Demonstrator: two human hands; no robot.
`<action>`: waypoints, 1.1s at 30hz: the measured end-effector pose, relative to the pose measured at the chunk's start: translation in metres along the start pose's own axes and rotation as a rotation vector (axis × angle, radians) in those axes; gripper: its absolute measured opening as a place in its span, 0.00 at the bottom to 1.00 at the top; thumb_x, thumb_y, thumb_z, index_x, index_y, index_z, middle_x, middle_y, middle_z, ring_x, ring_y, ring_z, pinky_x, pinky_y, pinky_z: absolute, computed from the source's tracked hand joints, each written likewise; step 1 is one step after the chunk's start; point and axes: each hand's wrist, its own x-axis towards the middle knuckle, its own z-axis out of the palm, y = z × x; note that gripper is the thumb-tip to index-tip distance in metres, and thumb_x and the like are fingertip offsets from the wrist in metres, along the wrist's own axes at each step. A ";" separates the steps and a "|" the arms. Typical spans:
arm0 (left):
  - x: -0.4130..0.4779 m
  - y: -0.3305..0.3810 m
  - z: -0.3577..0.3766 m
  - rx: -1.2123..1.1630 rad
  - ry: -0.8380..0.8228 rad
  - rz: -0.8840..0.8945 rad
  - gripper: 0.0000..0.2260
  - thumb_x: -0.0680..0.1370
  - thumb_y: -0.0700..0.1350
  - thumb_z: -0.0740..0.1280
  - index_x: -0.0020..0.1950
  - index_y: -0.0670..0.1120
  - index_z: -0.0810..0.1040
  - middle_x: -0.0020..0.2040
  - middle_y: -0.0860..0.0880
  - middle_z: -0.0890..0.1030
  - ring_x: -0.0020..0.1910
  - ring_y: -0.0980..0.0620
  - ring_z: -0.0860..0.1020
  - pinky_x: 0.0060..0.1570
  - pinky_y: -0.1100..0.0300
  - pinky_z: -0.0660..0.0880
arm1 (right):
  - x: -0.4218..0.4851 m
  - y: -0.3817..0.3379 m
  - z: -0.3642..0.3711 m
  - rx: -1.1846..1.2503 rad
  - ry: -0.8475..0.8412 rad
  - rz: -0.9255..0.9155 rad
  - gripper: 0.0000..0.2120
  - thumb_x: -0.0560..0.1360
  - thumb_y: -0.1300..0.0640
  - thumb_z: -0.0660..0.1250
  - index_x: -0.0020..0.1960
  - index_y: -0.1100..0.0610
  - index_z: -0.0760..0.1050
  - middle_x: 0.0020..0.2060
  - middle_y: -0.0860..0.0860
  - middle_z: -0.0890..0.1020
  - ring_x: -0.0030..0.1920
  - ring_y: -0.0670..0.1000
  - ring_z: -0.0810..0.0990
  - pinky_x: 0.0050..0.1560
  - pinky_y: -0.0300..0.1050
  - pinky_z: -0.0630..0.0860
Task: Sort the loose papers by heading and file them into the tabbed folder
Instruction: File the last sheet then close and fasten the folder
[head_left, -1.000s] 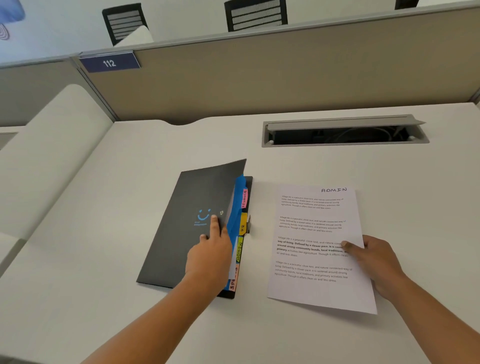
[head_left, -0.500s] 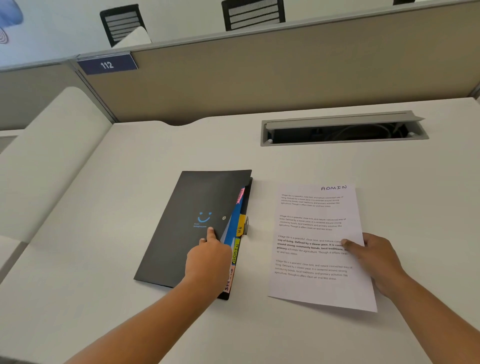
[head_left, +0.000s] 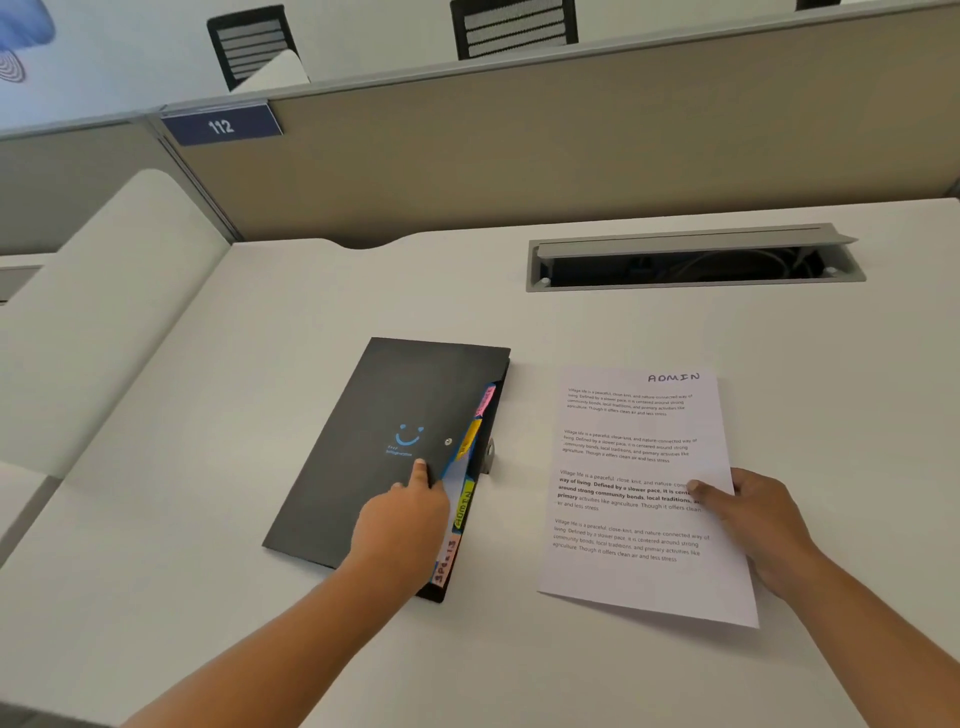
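White desk (head_left: 260, 415) all round, closed at the back by a beige partition (head_left: 519, 156) that carries a blue plate marked 112 (head_left: 222, 126); two black chair backs (head_left: 514, 26) show above it. Set into the desk on the far right is a grey cable hatch (head_left: 691, 257), its flap propped up, with dark cables inside.

From the head view, a black folder (head_left: 363, 467) with a blue smiley lies on the desk, tilted, left of centre. Coloured tabs (head_left: 464, 506) run down its right edge: pink, yellow, a green one reading ADMIN, then a pink one nearest the person. The front cover sits slightly raised along that edge, and a blue divider shows under it.

The left hand (head_left: 400, 525) rests on the cover near that edge, forefinger laid out straight on the black, the next finger bent beside it. Its thumb is hidden, so I cannot tell whether it pinches the cover.

Just right of the folder, apart from it, lies a printed sheet headed ADMIN (head_left: 639, 499). The right hand (head_left: 758, 525) pinches its right edge, thumb on top over the text, fingers underneath
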 end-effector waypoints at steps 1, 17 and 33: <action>-0.001 -0.006 -0.005 -0.016 0.016 0.006 0.36 0.75 0.38 0.68 0.78 0.48 0.53 0.79 0.42 0.53 0.60 0.43 0.77 0.50 0.51 0.78 | -0.001 -0.001 0.000 -0.002 0.001 0.002 0.03 0.74 0.58 0.73 0.48 0.55 0.83 0.43 0.53 0.87 0.42 0.59 0.86 0.51 0.63 0.81; -0.020 -0.049 -0.054 -0.467 0.230 -0.139 0.22 0.78 0.38 0.57 0.71 0.51 0.70 0.59 0.43 0.78 0.42 0.46 0.72 0.40 0.58 0.73 | -0.044 -0.099 -0.017 0.193 0.133 -0.228 0.05 0.77 0.61 0.68 0.47 0.53 0.82 0.42 0.49 0.85 0.35 0.48 0.84 0.44 0.46 0.81; -0.028 -0.027 -0.056 -0.672 0.291 -0.074 0.18 0.81 0.41 0.57 0.72 0.47 0.69 0.61 0.47 0.79 0.43 0.49 0.76 0.46 0.57 0.79 | -0.077 -0.140 0.055 -0.115 -0.091 -0.347 0.09 0.77 0.61 0.68 0.55 0.51 0.81 0.46 0.47 0.87 0.42 0.51 0.86 0.49 0.53 0.83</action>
